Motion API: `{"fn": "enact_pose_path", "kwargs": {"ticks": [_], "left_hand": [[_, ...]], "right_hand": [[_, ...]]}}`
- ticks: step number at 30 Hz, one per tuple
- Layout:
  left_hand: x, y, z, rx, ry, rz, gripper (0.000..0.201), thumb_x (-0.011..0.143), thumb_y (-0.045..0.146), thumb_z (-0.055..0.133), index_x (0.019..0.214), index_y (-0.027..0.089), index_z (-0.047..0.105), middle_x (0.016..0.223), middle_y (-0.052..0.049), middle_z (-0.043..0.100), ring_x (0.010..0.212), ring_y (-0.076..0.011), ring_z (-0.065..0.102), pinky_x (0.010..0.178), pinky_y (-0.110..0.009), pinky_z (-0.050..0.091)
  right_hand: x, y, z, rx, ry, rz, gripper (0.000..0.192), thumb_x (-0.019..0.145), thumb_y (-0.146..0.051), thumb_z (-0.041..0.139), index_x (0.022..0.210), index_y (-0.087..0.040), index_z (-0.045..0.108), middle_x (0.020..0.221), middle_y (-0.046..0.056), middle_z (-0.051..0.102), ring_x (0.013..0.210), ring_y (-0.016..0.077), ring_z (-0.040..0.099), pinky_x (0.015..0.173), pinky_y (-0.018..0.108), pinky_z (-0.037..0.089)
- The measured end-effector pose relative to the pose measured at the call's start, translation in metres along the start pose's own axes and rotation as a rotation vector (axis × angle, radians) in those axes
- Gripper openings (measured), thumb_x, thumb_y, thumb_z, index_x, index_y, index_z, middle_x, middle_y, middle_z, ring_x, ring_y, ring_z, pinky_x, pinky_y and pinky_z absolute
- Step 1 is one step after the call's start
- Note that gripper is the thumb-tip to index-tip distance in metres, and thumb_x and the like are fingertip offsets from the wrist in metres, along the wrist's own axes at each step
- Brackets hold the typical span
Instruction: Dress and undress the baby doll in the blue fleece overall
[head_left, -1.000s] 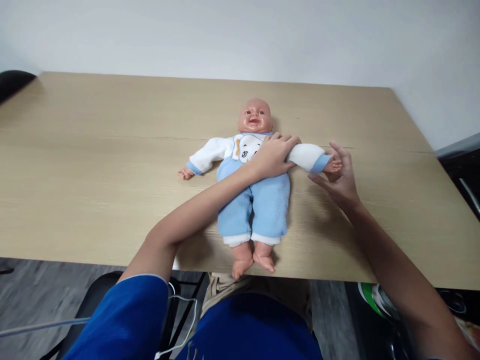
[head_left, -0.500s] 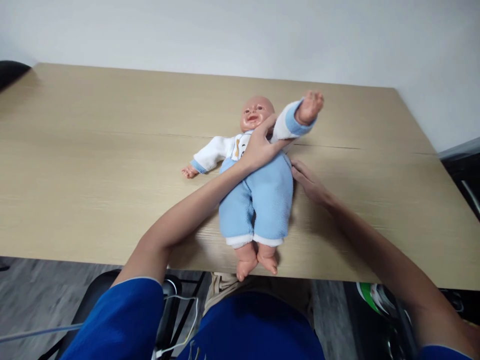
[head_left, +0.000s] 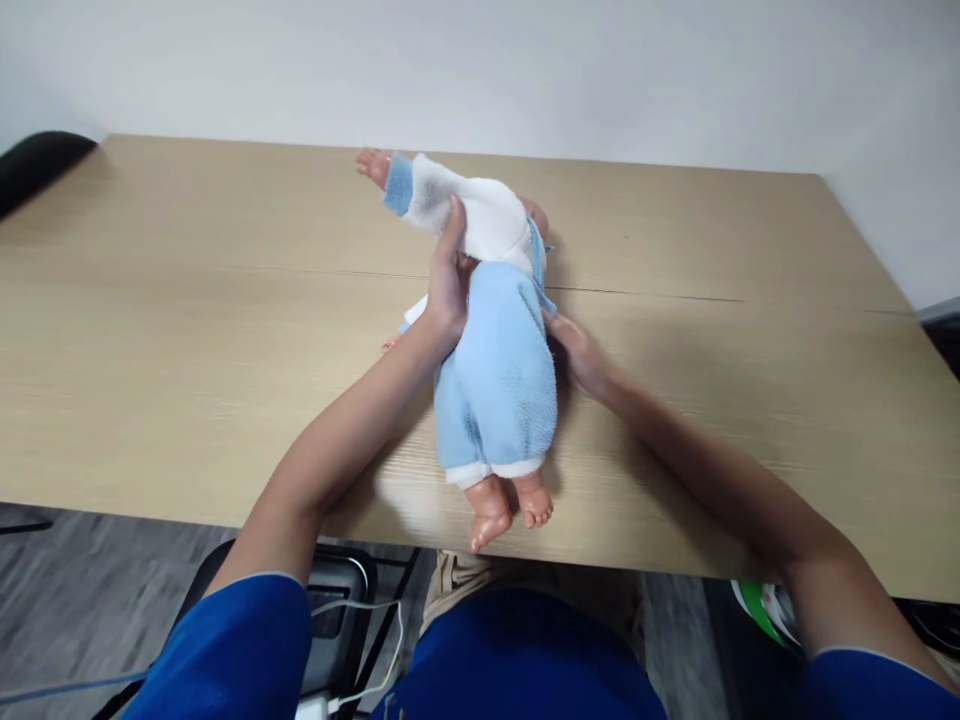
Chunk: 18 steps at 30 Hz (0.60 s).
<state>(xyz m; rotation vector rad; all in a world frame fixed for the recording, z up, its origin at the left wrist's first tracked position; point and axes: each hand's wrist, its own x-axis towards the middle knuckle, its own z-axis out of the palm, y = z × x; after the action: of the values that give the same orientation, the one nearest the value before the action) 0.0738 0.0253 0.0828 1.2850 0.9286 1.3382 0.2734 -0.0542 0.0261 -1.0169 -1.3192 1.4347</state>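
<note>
Lying side-on, long axis near-to-far: blue-and-white fleece-clad plastic doll (head_left: 506,360). Left hand (head_left: 448,285) curled round its front; right hand (head_left: 581,350) against its back, grip unclear.

The doll (head_left: 502,350) lies on the table (head_left: 225,400), its head toward the wall (head_left: 480,70) behind and its feet by the front edge. The left hand (head_left: 448,283) is against the doll on the left, the right hand (head_left: 576,350) on the right, with the torso between them. One doll arm extends leftward beyond the left hand; the other lies lower, partly behind the left wrist. Below the front edge, the person's trousers (head_left: 454,580) occupy the centre, a cable (head_left: 400,630) to their left.
</note>
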Motion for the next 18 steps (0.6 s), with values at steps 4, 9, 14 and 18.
{"fn": "enact_pose_path", "kwargs": {"ticks": [4,9,14,18], "left_hand": [[0.003,0.006,-0.015,-0.103,0.028,-0.088,0.093,0.098,0.109,0.046,0.147,0.039,0.084,0.136,-0.003,0.092,0.172,-0.0422,0.057,0.135,-0.07,0.054],[0.016,-0.001,-0.037,-0.227,-0.069,-0.017,0.094,0.104,0.11,0.037,0.14,0.035,0.082,0.138,0.002,0.092,0.183,-0.0392,0.041,0.147,-0.072,0.043],[0.025,-0.002,-0.046,-0.119,-0.096,-0.073,0.117,0.095,0.116,0.001,0.14,0.044,0.081,0.117,0.003,0.095,0.175,-0.0328,0.042,0.158,-0.061,0.033],[0.018,0.022,-0.036,-0.087,-0.102,-0.082,0.124,0.09,0.118,-0.006,0.145,0.05,0.082,0.112,0.008,0.094,0.165,-0.0335,0.049,0.157,-0.059,0.038]], "right_hand": [[-0.004,0.007,0.002,-0.195,-0.093,-0.077,0.069,0.096,-0.101,0.084,0.117,-0.036,0.084,0.122,0.006,0.086,0.127,0.0385,0.078,0.126,0.063,0.065],[-0.005,0.008,0.008,-0.359,-0.022,-0.205,0.07,0.101,-0.102,0.077,0.104,-0.032,0.079,0.131,0.01,0.074,0.135,0.0361,0.069,0.134,0.059,0.056],[0.007,0.009,0.021,-0.212,-0.059,-0.18,0.066,0.104,-0.097,0.078,0.107,-0.031,0.073,0.127,0.006,0.072,0.13,0.0302,0.068,0.133,0.051,0.055],[0.026,0.012,0.03,-0.114,-0.055,-0.15,0.074,0.096,-0.104,0.08,0.104,-0.033,0.063,0.107,0.001,0.068,0.108,0.0273,0.066,0.111,0.046,0.064]]}}
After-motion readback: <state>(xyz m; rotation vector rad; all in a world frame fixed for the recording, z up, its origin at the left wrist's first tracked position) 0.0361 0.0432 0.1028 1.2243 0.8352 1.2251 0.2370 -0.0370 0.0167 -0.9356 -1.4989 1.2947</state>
